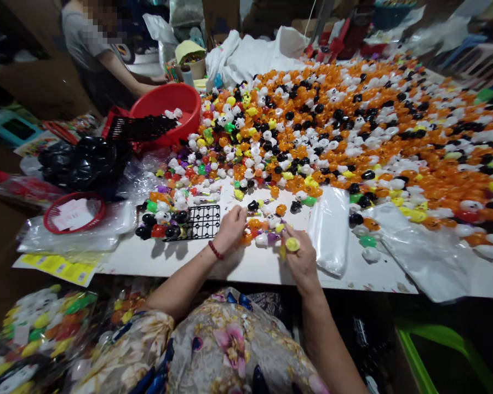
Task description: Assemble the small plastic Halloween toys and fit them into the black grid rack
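Note:
My right hand [304, 261] is closed around a small yellow plastic toy [292, 244], its round end turned up toward me. Fingers pressed together, my left hand [230, 229] rests just above the white table, beside a small cluster of orange, white and purple toys [262, 239]. Whatever its fingertips hold is too small to tell. To its left lies a black grid rack [207, 223], its left part filled with black, white, green and red toys [162, 217]. A black toy [253, 206] and an orange toy [280, 209] lie just beyond my hands.
A huge heap of small plastic toys [332, 126] covers the table's far and right side. Clear plastic bags [331, 232] lie right of my hands. A red tub [189, 104] and a red basket [98, 210] stand left. Another person [94, 54] works at back left.

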{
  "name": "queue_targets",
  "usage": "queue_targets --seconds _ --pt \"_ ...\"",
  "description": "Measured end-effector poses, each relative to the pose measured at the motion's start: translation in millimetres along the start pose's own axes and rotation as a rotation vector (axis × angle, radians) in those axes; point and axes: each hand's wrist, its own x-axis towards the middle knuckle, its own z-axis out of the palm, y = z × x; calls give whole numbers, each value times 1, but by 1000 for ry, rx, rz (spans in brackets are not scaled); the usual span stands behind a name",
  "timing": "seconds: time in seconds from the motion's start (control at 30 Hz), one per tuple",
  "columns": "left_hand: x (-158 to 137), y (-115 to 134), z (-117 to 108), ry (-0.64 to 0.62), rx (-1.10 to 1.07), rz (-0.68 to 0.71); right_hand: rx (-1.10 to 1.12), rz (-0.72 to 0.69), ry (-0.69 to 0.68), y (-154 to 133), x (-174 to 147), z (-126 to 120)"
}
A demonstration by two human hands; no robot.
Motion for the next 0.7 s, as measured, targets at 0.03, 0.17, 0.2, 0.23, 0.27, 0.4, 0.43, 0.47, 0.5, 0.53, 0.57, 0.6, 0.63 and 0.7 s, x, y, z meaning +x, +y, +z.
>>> queue_targets --seconds 0.03,0.17,0.2,0.23,0.27,0.4,0.43,0.47,0.5,0.53,0.57,0.6,0.63,0.7 --pt "15 1 -6 57 114 22 -62 -13 53 5 7 -4" --pt "70 -3 -19 -35 502 164 -45 30 70 7 16 -9" --pt "80 -6 -20 -84 546 183 29 77 16 4 14 -7" --pt "87 -9 -19 -118 569 189 110 135 -49 2 11 -4" --pt "92 -12 -18 -136 577 188 183 195 -111 -1 7 0" --pt "95 -21 -15 -126 544 180 305 274 -202 -6 -6 12" --pt "91 -22 -16 -110 488 182 307 254 -202 -6 -7 13" --pt "85 -21 -17 -108 409 184 307 228 -204 -6 -8 13" --pt "78 -20 -18 -126 307 184 307 198 -210 -6 -8 13" --pt "68 -19 -20 -166 187 181 306 164 -216 -7 -7 12" --pt "58 -17 -21 -217 62 173 303 129 -219 -9 -6 11" --pt "46 -15 -22 -266 -60 162 298 97 -220 -12 -5 10" --pt "34 -13 -22 -308 -176 146 293 71 -220 -15 -4 9" --pt "11 -10 -22 -359 -350 97 282 50 -212 -21 -2 8"
